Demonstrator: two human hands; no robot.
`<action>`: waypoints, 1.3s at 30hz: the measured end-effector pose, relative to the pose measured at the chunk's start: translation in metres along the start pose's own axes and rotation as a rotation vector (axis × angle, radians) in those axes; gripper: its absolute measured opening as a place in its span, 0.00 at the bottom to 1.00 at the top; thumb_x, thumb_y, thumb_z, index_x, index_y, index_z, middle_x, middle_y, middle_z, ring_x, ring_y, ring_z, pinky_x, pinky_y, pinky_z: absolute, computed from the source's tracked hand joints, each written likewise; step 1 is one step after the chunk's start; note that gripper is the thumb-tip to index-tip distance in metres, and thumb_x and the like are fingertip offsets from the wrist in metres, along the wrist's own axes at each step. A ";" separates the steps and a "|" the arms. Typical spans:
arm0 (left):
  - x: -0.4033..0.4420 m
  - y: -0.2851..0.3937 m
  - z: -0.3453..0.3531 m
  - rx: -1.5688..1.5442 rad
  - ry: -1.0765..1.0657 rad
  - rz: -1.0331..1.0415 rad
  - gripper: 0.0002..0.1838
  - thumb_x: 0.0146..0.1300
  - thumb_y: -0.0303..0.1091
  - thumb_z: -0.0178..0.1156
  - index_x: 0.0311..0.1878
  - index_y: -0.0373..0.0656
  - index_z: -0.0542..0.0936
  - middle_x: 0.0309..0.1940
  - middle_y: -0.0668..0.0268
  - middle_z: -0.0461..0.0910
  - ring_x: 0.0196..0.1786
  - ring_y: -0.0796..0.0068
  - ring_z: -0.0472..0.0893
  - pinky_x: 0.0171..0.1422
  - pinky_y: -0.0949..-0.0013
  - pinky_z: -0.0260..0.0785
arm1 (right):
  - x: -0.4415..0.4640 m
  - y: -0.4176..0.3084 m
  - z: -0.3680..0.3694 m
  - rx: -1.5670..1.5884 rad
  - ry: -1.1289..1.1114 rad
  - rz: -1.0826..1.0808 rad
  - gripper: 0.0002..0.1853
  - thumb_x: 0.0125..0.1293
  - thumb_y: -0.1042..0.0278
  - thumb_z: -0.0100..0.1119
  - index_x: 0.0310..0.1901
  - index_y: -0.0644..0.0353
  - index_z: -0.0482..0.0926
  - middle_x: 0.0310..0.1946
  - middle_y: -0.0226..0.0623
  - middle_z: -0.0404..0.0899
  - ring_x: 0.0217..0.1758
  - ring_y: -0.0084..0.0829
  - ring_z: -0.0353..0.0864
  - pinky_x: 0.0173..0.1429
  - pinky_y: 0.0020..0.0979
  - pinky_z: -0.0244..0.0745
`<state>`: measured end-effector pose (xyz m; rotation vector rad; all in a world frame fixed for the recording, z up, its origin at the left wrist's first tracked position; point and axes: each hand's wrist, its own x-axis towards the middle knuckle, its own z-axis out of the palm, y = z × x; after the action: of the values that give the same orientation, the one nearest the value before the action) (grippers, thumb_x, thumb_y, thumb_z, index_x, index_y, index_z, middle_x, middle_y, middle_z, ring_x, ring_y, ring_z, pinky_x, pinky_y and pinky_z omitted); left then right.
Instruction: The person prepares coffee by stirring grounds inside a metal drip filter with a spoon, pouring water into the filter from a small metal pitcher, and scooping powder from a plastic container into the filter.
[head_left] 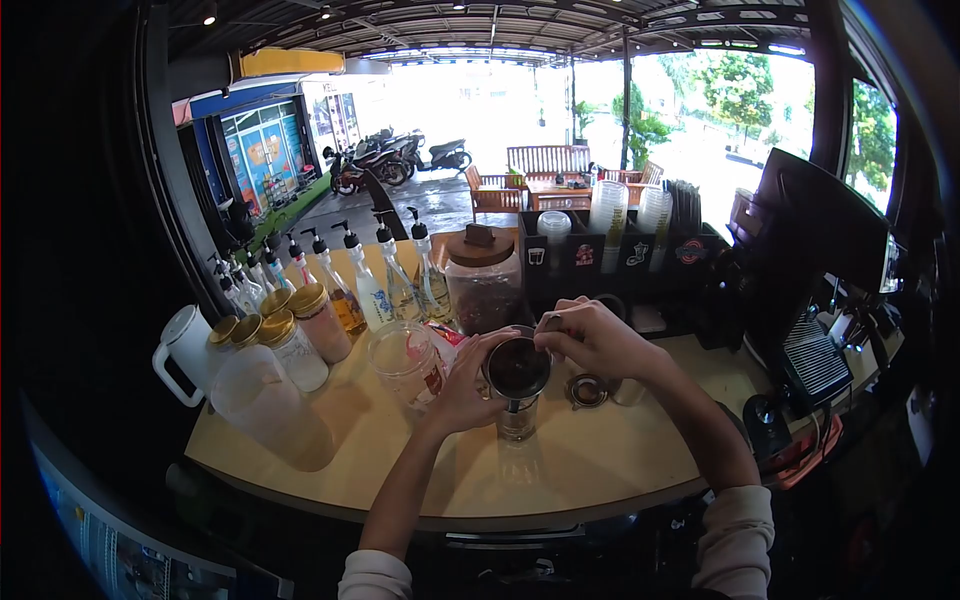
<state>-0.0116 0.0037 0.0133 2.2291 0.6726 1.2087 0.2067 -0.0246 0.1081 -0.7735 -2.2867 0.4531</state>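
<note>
Near the counter's middle, my left hand (466, 388) is wrapped round the left side of a round metal-rimmed vessel (519, 368) with dark contents. This vessel sits above a small clear glass (517, 422) on the wooden counter (600, 460). My right hand (592, 338) is at the vessel's upper right rim, its fingers pinched together; what they hold is too small to make out. Left of my left hand stands a clear plastic jar (405, 362), with a red and white packet partly hidden behind the hand. A small round metal strainer (587, 391) lies right of the vessel.
Pump bottles (340, 295), gold-lidded jars (318, 320), a white jug (186, 350) and a clear pitcher (262, 400) stand left. A wooden-lidded jar (482, 280) and black cup holder (600, 262) are behind my hands. A dark machine (815, 230) stands right.
</note>
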 end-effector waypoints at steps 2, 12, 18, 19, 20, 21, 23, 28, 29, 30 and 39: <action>-0.001 -0.002 0.000 -0.013 -0.004 -0.014 0.42 0.39 0.28 0.68 0.64 0.47 0.67 0.62 0.61 0.70 0.67 0.60 0.67 0.74 0.59 0.53 | 0.001 0.002 0.004 0.019 -0.009 0.022 0.07 0.65 0.72 0.56 0.34 0.65 0.81 0.20 0.37 0.78 0.25 0.29 0.78 0.35 0.30 0.72; -0.010 -0.007 0.017 -0.061 0.217 -0.074 0.42 0.38 0.29 0.74 0.61 0.45 0.67 0.58 0.61 0.70 0.63 0.65 0.71 0.69 0.63 0.62 | -0.023 0.009 0.055 0.191 0.365 0.161 0.08 0.70 0.71 0.52 0.40 0.66 0.77 0.27 0.36 0.83 0.33 0.21 0.83 0.42 0.25 0.76; -0.008 -0.005 0.025 -0.050 0.312 -0.042 0.44 0.35 0.32 0.79 0.58 0.42 0.67 0.54 0.61 0.71 0.59 0.64 0.73 0.66 0.63 0.65 | -0.032 0.019 0.066 0.583 0.557 0.160 0.07 0.70 0.70 0.55 0.38 0.65 0.76 0.30 0.35 0.84 0.37 0.17 0.82 0.39 0.23 0.76; -0.008 -0.003 0.026 -0.054 0.319 -0.065 0.44 0.35 0.33 0.79 0.58 0.42 0.67 0.54 0.60 0.71 0.59 0.64 0.73 0.65 0.63 0.66 | -0.034 0.015 0.066 0.504 0.569 0.159 0.06 0.69 0.70 0.56 0.39 0.65 0.77 0.30 0.35 0.84 0.36 0.19 0.82 0.39 0.23 0.75; -0.008 -0.002 0.026 -0.059 0.327 -0.088 0.44 0.35 0.33 0.79 0.58 0.41 0.67 0.53 0.60 0.71 0.59 0.63 0.73 0.64 0.63 0.66 | -0.036 0.012 0.065 0.423 0.580 0.158 0.06 0.67 0.71 0.58 0.40 0.64 0.77 0.30 0.35 0.83 0.34 0.20 0.82 0.40 0.24 0.74; -0.008 -0.003 0.026 -0.061 0.330 -0.090 0.44 0.35 0.33 0.79 0.58 0.41 0.67 0.53 0.60 0.71 0.59 0.63 0.73 0.64 0.63 0.66 | -0.038 0.009 0.063 0.423 0.576 0.158 0.06 0.67 0.71 0.58 0.40 0.64 0.77 0.30 0.35 0.83 0.34 0.20 0.82 0.40 0.24 0.74; -0.008 -0.008 0.028 -0.002 0.346 -0.090 0.43 0.35 0.34 0.79 0.57 0.41 0.67 0.53 0.60 0.72 0.58 0.62 0.73 0.64 0.61 0.66 | -0.042 0.005 0.059 -0.104 0.546 0.047 0.07 0.64 0.72 0.62 0.42 0.62 0.77 0.27 0.34 0.80 0.29 0.25 0.79 0.38 0.27 0.72; -0.009 -0.017 0.032 -0.003 0.349 -0.065 0.43 0.35 0.35 0.79 0.57 0.42 0.67 0.54 0.59 0.72 0.58 0.59 0.73 0.64 0.60 0.66 | -0.047 0.010 0.063 -0.317 0.485 -0.143 0.11 0.59 0.76 0.64 0.44 0.60 0.78 0.26 0.34 0.76 0.30 0.32 0.75 0.37 0.31 0.70; -0.009 -0.017 0.033 -0.023 0.347 -0.074 0.44 0.35 0.35 0.79 0.58 0.42 0.67 0.54 0.59 0.72 0.58 0.59 0.73 0.64 0.59 0.65 | -0.047 0.011 0.065 -0.341 0.464 -0.198 0.12 0.58 0.78 0.65 0.44 0.59 0.78 0.26 0.34 0.76 0.30 0.32 0.74 0.37 0.31 0.70; -0.010 -0.018 0.034 -0.024 0.348 -0.075 0.44 0.35 0.35 0.79 0.58 0.42 0.67 0.54 0.59 0.72 0.58 0.59 0.73 0.64 0.59 0.65 | -0.047 0.013 0.065 -0.341 0.462 -0.198 0.12 0.58 0.78 0.65 0.44 0.59 0.78 0.26 0.34 0.76 0.30 0.32 0.74 0.37 0.31 0.70; -0.014 -0.019 0.038 -0.021 0.290 -0.078 0.44 0.37 0.34 0.78 0.61 0.45 0.67 0.57 0.60 0.71 0.62 0.59 0.70 0.68 0.58 0.62 | -0.049 0.012 0.061 -0.371 0.381 -0.290 0.15 0.55 0.80 0.66 0.45 0.59 0.78 0.28 0.33 0.77 0.32 0.33 0.75 0.39 0.33 0.71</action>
<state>0.0106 0.0009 -0.0253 2.0089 0.8457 1.5070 0.1986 -0.0535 0.0346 -0.6216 -2.0914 -0.2414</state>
